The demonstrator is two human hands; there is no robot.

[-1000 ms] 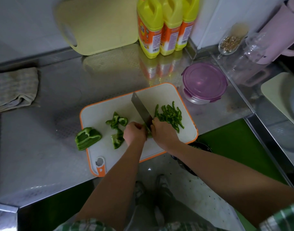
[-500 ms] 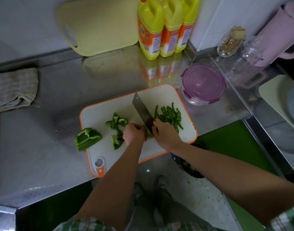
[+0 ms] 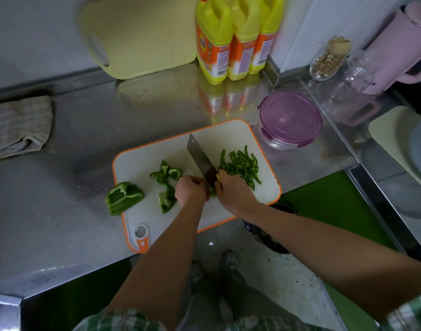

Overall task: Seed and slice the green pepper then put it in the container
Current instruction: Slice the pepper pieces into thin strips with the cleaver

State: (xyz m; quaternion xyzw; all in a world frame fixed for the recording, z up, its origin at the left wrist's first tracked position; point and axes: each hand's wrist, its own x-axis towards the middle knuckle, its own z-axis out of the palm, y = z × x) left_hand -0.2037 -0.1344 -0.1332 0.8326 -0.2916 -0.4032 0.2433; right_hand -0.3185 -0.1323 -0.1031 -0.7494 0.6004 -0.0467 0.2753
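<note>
Back of your stainless steel counter [image 3: 85, 139]: pale yellow plastic board [image 3: 137, 37] leaning on the wall, three yellow plastic bottles with orange labels [image 3: 228, 39] beside it, grey folded cloth [image 3: 18, 125] far left. Round clear container with purple lid [image 3: 290, 118] sits just off the far right corner of the white cutting board with orange rim [image 3: 142, 168], lid on. Your right forearm partly hides a dark bowl [image 3: 271, 242] below the counter edge.

Your right hand [image 3: 233, 192] grips the steel cleaver [image 3: 199, 156]. Your left hand [image 3: 190, 191], fingers curled, looks to pin a mostly hidden pepper piece [image 3: 211, 193] against the blade. Thin green pepper strips [image 3: 240, 163] are piled right of the blade, ragged green pepper offcuts [image 3: 166, 185] left of it. A large green pepper chunk [image 3: 123, 198] overhangs the board's left edge.
</note>
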